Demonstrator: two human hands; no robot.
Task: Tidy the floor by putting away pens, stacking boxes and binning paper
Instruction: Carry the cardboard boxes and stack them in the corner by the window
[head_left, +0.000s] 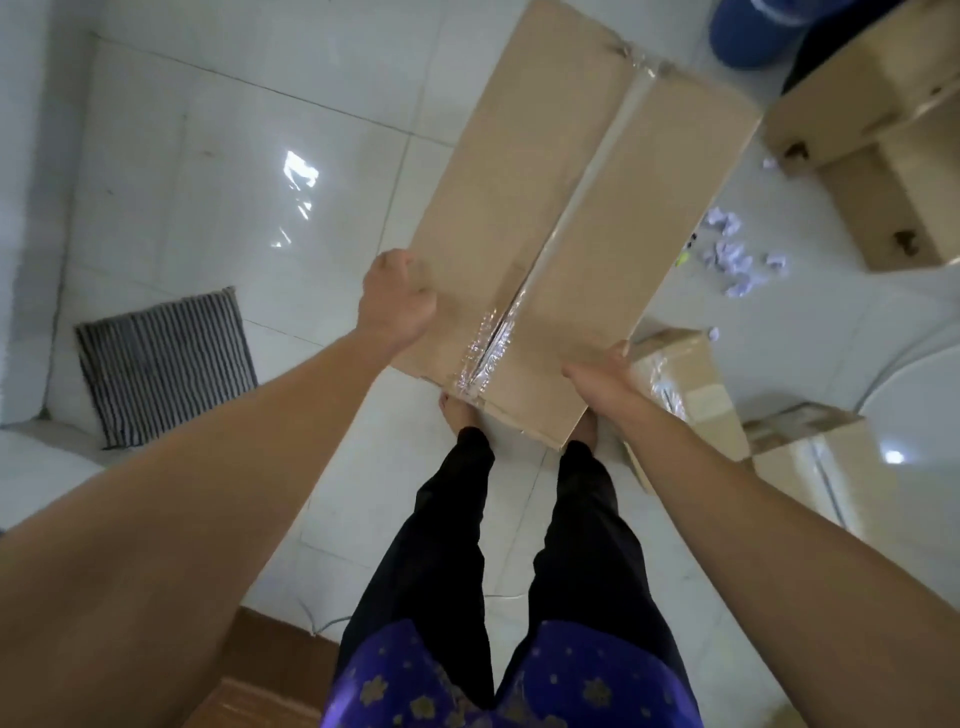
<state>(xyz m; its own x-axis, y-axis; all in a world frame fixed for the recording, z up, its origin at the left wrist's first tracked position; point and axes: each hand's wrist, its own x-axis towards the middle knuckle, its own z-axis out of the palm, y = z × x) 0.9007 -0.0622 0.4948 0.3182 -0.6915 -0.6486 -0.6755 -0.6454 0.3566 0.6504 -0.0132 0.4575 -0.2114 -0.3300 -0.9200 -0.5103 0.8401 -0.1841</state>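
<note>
Two hands carry one long cardboard box (571, 208) above the white tiled floor (234, 182), flat face up, taped seam running away from me. I read this as the box-stacking step, box in transit. Left hand (397, 299) is curled closed over the box's near-left edge, fingers wrapped under where I can't see them. Right hand (602, 376) clamps the near-right corner, thumb on top, fingers flat along the side. Both grips sit at the near end, so the far end sticks out unsupported; likely held this way because the box is light and probably empty, though I can't confirm. Both arms are stretched forward and down, elbows nearly straight, the box held out over the bare feet (457, 415) and clear of the legs.

Other boxes are to the right: a small taped box (685, 379) on the floor just under the right hand, another box (810, 457) near right, and a stack of open cardboard boxes (883, 156) far right. That stack looks like the probable drop spot. Crumpled paper scraps (732, 254) lie scattered on the floor right of the carried box, not binned yet. Something small and yellow-green sits among them, maybe a pen, too small to tell. A blue bin (748, 31) shows at the far right edge. A striped mat (166, 358) lies near left.
</note>
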